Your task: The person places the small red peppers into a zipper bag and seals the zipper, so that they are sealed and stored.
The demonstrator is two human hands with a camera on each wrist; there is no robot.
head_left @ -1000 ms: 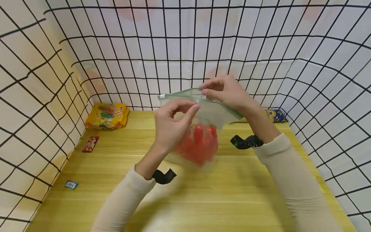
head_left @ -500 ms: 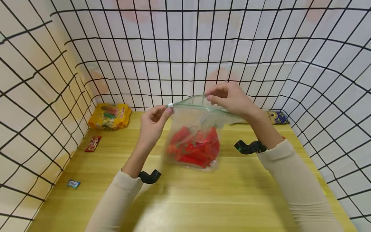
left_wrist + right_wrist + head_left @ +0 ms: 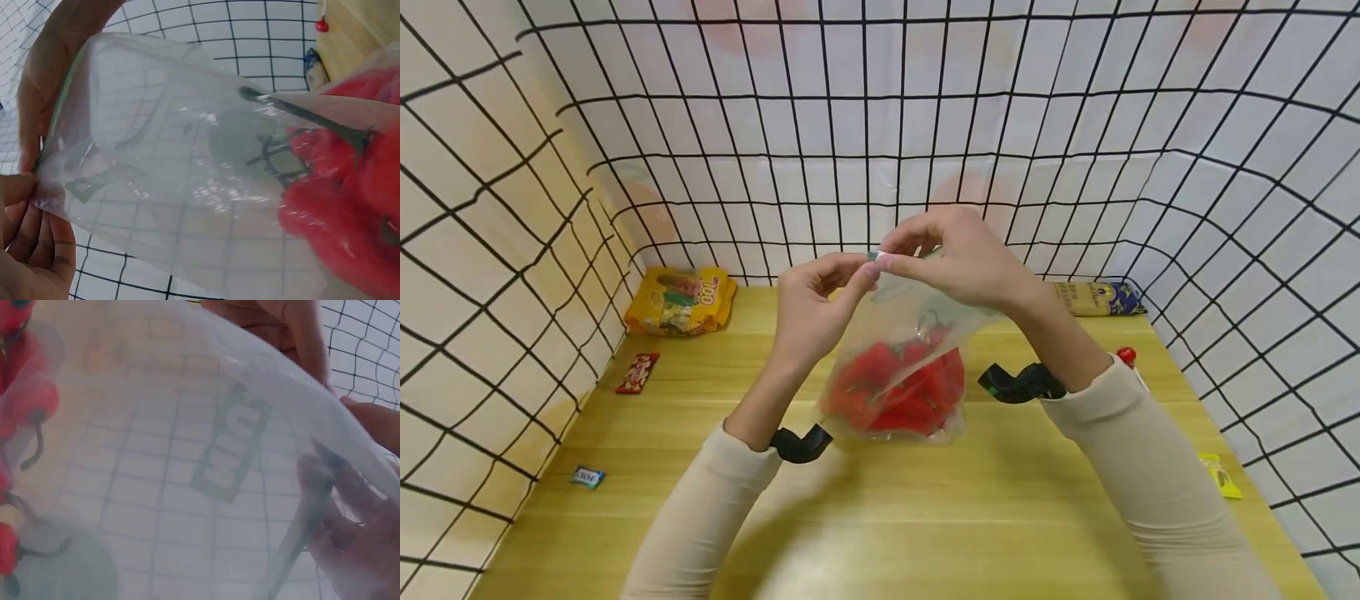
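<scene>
A clear slider zip bag hangs over the table with several red peppers in its lower part. Green stems show through the film in the left wrist view, where the peppers fill the right side. My left hand pinches the bag's top left corner between thumb and fingertips. Right beside those fingertips, my right hand pinches the white slider at the same corner. Most of the zip edge is hidden behind the right hand. Printed lettering shows on the film in the right wrist view.
On the wooden table, a yellow snack bag and red packet lie left, with a small blue packet nearer. A tan-and-blue package, a red-topped object and a yellow packet lie right. Grid-patterned walls surround it.
My left hand has gone left to the bag's slider corner. The right hand has then moved left along the top to meet it, and the zip edge no longer stretches out between the hands.
</scene>
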